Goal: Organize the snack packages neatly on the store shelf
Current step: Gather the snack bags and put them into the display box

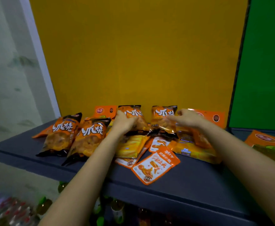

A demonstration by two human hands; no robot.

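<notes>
Head: left hand (pixel 124 123) grips left bag (pixel 133 112); blurred right hand (pixel 188 119) perhaps pinches right bag (pixel 162 114).

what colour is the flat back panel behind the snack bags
The flat back panel is mustard yellow, clearest in the head view.

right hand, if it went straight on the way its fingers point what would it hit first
The upright chip bag just left of the right hand. Its fingers point left at the bag's side and seem to be at or on it, though blur hides actual contact.
</notes>
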